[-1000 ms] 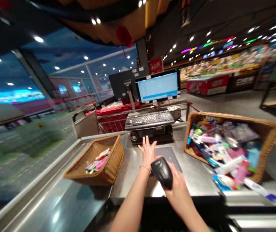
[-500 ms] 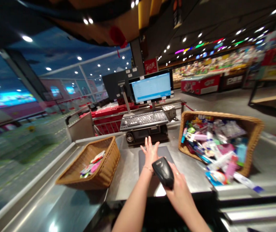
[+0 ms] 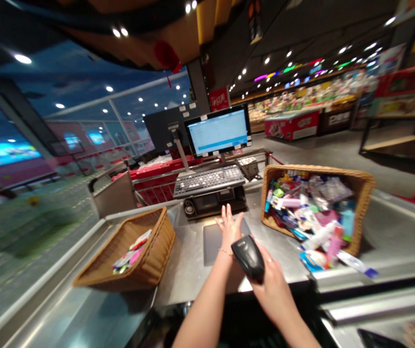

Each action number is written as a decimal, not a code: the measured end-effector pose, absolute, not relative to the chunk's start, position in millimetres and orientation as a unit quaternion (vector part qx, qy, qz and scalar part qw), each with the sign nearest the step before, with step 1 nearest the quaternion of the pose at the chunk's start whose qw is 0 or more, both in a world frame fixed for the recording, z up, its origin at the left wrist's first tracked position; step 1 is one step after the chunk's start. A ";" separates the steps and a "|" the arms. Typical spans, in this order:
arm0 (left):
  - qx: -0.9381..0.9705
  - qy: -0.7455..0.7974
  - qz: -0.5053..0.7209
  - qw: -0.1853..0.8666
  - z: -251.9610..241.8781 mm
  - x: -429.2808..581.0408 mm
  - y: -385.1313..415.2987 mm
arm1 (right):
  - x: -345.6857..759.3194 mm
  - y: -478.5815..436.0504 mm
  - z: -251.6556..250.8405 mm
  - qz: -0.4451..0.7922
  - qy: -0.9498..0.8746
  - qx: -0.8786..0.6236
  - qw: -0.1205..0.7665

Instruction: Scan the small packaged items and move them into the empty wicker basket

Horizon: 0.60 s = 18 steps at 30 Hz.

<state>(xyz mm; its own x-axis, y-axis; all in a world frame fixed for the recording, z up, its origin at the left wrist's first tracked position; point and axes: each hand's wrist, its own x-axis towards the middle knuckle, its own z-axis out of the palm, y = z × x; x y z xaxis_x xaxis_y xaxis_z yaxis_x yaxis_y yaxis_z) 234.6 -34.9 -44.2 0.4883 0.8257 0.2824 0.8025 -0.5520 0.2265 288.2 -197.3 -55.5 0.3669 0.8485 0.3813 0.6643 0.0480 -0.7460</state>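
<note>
My right hand (image 3: 271, 285) grips a black handheld barcode scanner (image 3: 248, 257) above the near edge of the steel checkout counter (image 3: 189, 266). My left hand (image 3: 230, 227) reaches forward over the dark scanner plate (image 3: 211, 238), fingers stretched out and apart, holding nothing. A thin bracelet sits on that wrist. To the right lies a wicker basket (image 3: 360, 186) heaped with several small packaged goods. To the left a second wicker basket (image 3: 156, 256) holds a few flat packets.
Behind the plate stand a keyboard (image 3: 209, 180) and a lit till screen (image 3: 217, 131). A red shopping cart (image 3: 153, 181) is parked past the counter. Some packets (image 3: 356, 265) spill out of the right basket onto the counter. Store shelves fill the background at right.
The view has swung rightward, so counter and baskets sit further left in frame. My hands hold the same pose, the left one open and the right one around the scanner.
</note>
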 end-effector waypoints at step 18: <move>0.888 0.423 0.177 0.011 -68.0 283.0 -51.4 | 316.4 -217.3 -69.2 0.049 -0.504 -0.701 0.502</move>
<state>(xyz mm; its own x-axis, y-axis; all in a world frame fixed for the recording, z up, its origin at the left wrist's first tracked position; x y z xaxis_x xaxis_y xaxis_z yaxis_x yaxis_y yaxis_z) 283.0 -51.4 -68.0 0.5786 0.7564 0.3052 0.7483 -0.6411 0.1703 316.4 -217.3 -69.2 0.4866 0.7558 0.4383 0.6581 0.0129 -0.7529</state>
